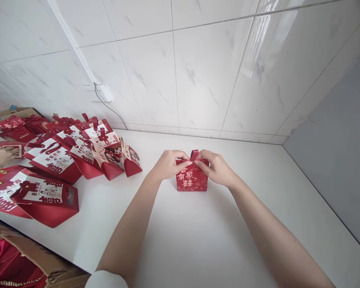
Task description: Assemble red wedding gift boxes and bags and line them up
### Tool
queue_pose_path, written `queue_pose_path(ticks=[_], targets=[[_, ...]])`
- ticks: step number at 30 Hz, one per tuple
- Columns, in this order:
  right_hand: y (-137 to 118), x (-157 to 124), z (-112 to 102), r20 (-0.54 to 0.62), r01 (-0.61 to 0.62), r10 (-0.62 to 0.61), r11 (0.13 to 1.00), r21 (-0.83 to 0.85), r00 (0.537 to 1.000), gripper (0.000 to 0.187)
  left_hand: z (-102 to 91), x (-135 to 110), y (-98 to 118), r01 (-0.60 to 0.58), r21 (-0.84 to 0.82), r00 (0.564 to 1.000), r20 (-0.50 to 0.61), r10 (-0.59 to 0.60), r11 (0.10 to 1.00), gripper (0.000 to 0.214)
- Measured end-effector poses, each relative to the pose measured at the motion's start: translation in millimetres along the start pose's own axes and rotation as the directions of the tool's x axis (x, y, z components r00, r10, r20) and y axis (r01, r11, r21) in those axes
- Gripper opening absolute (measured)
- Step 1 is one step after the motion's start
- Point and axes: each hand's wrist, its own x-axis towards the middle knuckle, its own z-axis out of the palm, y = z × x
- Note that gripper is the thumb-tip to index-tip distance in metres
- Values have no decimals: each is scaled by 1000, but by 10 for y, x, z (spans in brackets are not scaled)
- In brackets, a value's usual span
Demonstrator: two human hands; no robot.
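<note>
A small red gift box with pale printed characters stands upright on the white table, in the middle of the head view. From its top rises a dark red ribbon loop. My left hand pinches the top left edge of the box between thumb and fingers. On the other side, my right hand pinches the top right edge. Both thumbs lie on the front face near the ribbon, and the fingers reach behind the top.
Several red and white gift boxes crowd the table's left side. Another person's hand is among them. An open cardboard box with red items sits at the lower left. Behind are a tiled wall and a socket with a cable; a grey panel stands right.
</note>
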Motion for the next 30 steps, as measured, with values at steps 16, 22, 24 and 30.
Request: queue_pose_path(ticks=[16,22,24,30], targets=[[-68,0,-119,81,-116,109,988,97,991,13,-106,-50,122,42,72,996,69,-47,996,22],[-98,17,-31,-25,-70,71,996,64,997,15,-160,-79,215,-3,190,1000,-1,4,982,12],[-85,18,-15,-26,-53,54,998,34,998,15,-144,-71,195,5,234,1000,3,-5,972,13],[-78,3,-41,0,18,-18,996,-84,1000,14,-80,-37,111,-18,205,1000,5,18,979,16]])
